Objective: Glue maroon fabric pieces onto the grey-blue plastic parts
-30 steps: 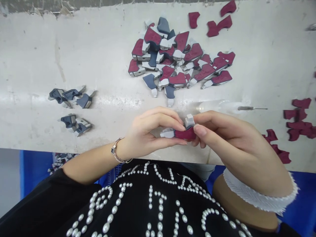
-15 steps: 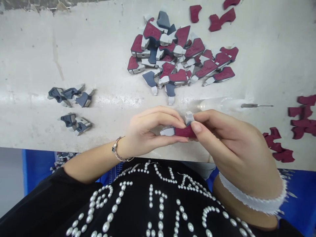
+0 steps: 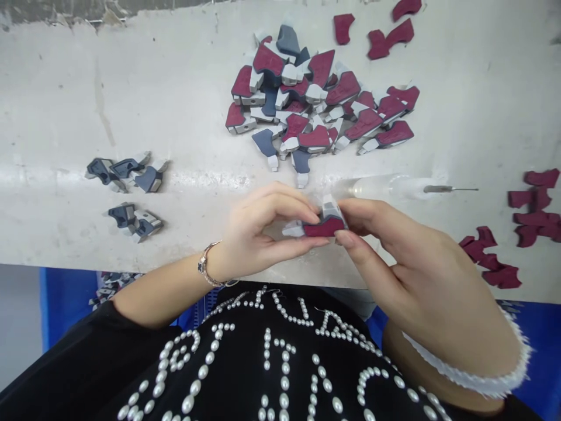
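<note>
A small moulded part (image 3: 324, 227) with a maroon face, a blue-grey body and pale grey ends is held between both hands, just above the front of the table. My left hand (image 3: 267, 231) grips its left side, thumb below and fingers above. At its right end, my right hand (image 3: 394, 257) pinches with thumb and forefinger. One pale end sticks up between the hands; another points left under my left fingers. Beyond the hands lies a heap of similar parts (image 3: 313, 138), most with maroon faces and some showing only blue-grey.
A clear bottle (image 3: 385, 186) with a thin metal needle lies behind my right hand. Loose maroon pieces (image 3: 537, 218) lie at the right, others (image 3: 343, 28) at the back. Several blue-grey parts (image 3: 149, 177) sit at the left. Blue bins (image 3: 70, 298) stand below the table edge.
My right thumb and fingers have shifted slightly down and outward along the part, so more of its maroon face and raised pale end shows. My left hand has barely moved.
</note>
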Motion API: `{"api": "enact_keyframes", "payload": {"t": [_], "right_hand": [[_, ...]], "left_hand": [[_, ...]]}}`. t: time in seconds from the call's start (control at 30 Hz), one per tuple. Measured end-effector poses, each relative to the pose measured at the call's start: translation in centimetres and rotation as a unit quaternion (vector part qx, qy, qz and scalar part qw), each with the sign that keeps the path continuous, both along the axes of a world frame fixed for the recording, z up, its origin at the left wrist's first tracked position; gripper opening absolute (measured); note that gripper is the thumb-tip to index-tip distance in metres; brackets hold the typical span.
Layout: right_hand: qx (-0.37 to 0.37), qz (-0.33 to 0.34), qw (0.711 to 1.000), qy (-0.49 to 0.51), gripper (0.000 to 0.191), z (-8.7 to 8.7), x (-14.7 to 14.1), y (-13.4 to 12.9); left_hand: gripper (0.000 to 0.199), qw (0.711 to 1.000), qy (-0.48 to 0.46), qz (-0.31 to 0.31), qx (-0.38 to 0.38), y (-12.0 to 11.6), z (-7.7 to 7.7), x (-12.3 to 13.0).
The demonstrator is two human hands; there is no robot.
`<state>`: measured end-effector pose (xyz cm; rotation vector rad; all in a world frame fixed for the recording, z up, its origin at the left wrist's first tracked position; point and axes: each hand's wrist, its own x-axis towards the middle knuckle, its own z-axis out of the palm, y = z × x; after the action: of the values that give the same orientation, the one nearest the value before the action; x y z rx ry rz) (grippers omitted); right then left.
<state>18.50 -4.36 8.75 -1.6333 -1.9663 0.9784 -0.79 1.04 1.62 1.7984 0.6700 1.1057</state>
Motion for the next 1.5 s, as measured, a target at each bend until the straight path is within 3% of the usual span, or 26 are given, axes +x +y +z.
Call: {"api": "enact_keyframes", "payload": {"t": [0.1, 0.23, 0.43, 0.67, 0.87, 0.97, 1.07, 1.13, 1.2, 1.3, 1.37, 1.43, 1.5], "right_hand": [[0.024, 0.011, 0.999, -0.026, 0.024, -0.1, 0.3, 0.0], [0.034, 0.033, 0.998, -0.042, 0.026, -0.3, 0.4, -0.1], [0.005, 0.061, 0.998, -0.015, 0.025, -0.3, 0.7, -0.1], [0.006, 0.061, 0.998, -0.007, 0.021, -0.3, 0.7, 0.3], [0.042, 0.053, 0.997, -0.028, 0.019, -1.1, -0.2, 0.6], [0.022, 0.031, 0.999, -0.011, 0.027, -0.7, -0.1, 0.6], [-0.024, 0.009, 0.998, 0.049, 0.039, 0.2, 1.0, 0.5], [-0.058, -0.005, 0.995, 0.079, 0.029, 0.8, 2.3, 0.3], [-0.093, -0.012, 0.993, 0.075, 0.019, 1.0, 3.8, 0.1], [-0.121, -0.053, 0.991, 0.012, 0.033, 0.2, 6.0, -0.3], [-0.100, -0.135, 0.985, -0.032, 0.038, -1.0, 6.9, -0.3], [-0.085, -0.205, 0.974, -0.054, 0.050, -2.3, 7.1, 0.1], [-0.083, -0.206, 0.974, -0.046, 0.063, -3.5, 6.7, 0.9]], "left_hand": [[0.032, 0.997, 0.038, -0.041, -0.059, -0.1, 0.0, 0.0], [0.025, 0.991, 0.104, -0.065, -0.049, -0.2, 0.2, -0.1], [0.015, 0.985, 0.079, -0.091, -0.123, -0.1, 0.4, -0.3], [0.017, 0.978, 0.051, -0.111, -0.171, -0.1, 0.3, -0.4], [0.015, 0.967, 0.052, -0.081, -0.238, -0.4, 0.5, -0.4], [0.019, 0.928, -0.004, -0.094, -0.360, -0.3, 0.9, -0.3], [0.018, 0.859, -0.061, -0.135, -0.491, 0.0, 1.3, -0.3], [0.015, 0.829, -0.089, -0.146, -0.533, 0.3, 1.4, -0.5], [0.014, 0.818, -0.102, -0.146, -0.546, 0.6, 1.3, -0.6], [0.019, 0.831, -0.094, -0.125, -0.534, 1.2, 1.2, -0.7], [0.025, 0.855, -0.076, -0.076, -0.507, 1.7, 1.4, -0.5], [0.033, 0.882, -0.048, -0.005, -0.468, 2.4, 2.2, -0.2], [0.042, 0.901, 0.006, 0.034, -0.433, 2.9, 3.5, -0.3]]}}
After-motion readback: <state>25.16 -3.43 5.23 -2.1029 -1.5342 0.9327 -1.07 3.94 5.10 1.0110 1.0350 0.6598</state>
